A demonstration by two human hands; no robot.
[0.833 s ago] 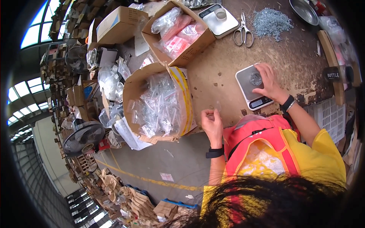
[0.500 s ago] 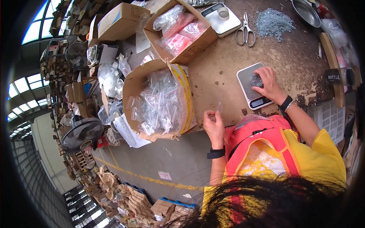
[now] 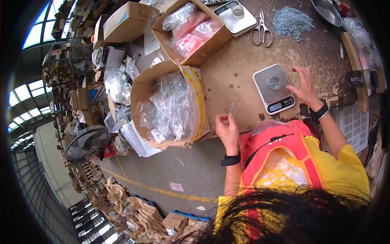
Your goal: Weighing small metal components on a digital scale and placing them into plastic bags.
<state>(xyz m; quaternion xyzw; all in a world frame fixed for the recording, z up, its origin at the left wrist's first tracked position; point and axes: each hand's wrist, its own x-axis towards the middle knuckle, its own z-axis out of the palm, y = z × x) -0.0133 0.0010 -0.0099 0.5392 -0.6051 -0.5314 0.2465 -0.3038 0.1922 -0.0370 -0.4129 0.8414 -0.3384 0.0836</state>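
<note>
On a white digital kitchen scale [image 3: 267,90] stands a small round clear cup [image 3: 274,83] with what look like metal screws in it. Beside the scale's right edge my right hand [image 3: 305,87] is open, fingers spread and nothing in them. Near the table's front edge my left hand [image 3: 228,129] pinches a small clear plastic bag [image 3: 232,109], its tip sticking up past the fingers. Left of that hand, a cardboard box [image 3: 198,101] holds many filled clear zip bags [image 3: 170,107].
At the back right lies a pile of small screws [image 3: 292,22], with scissors [image 3: 261,32] next to it. A second scale [image 3: 239,25] bears a round cup. Another carton [image 3: 213,40] holds red and clear bags. A metal bowl [image 3: 327,13] sits at the far right.
My right hand has let go of the cup on the scale and moved right, its fingers opening. The left hand keeps its pinch on the bag, almost in the same place.
</note>
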